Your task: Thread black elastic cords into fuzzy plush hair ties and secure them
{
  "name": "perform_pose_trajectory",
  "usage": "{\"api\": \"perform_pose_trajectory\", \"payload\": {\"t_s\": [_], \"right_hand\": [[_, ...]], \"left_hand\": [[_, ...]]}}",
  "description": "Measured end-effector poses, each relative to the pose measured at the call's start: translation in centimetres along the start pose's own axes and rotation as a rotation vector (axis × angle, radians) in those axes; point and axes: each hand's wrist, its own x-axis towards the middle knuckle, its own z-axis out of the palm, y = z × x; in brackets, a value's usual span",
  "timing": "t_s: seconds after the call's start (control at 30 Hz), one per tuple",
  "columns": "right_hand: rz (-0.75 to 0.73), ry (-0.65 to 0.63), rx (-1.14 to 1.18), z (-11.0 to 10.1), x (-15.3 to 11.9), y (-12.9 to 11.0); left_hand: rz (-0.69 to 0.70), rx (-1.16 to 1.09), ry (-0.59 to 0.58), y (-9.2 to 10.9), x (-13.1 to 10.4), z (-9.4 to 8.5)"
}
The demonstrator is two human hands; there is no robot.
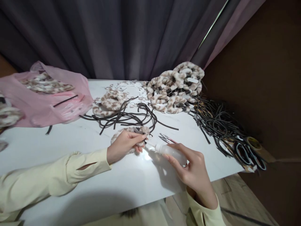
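Observation:
My left hand [125, 144] pinches a brown-and-white spotted fluffy band [115, 135] near its end, low over the table. Dark material shows at the pinched end, partly covered by the fingers. My right hand [188, 161] is wrapped round a translucent squeeze bottle [172, 153] lying almost level. Its narrow white nozzle points left and meets, or nearly meets, the band's end beside my left fingertips; exact contact cannot be made out. Just behind the bottle lie small scissors [166, 138] with a red part.
Black cords [131, 117] lie loose behind my hands, beside a fluffy band [110, 102]. More fluffy bands [176, 88] are heaped at the back right. A pink plastic bag [80, 84] stands left. A tangle of black cords [218, 122] and tape rolls [254, 142] occupies the right edge.

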Motion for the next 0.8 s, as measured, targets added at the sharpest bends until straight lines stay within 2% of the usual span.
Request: {"api": "perform_pose_trajectory", "payload": {"t_s": [0.8], "right_hand": [[-0.017,0.014,0.013,0.22,0.25,0.03]], "left_hand": [[0.001,0.048,0.006,0.4,-0.24,0.07]]}}
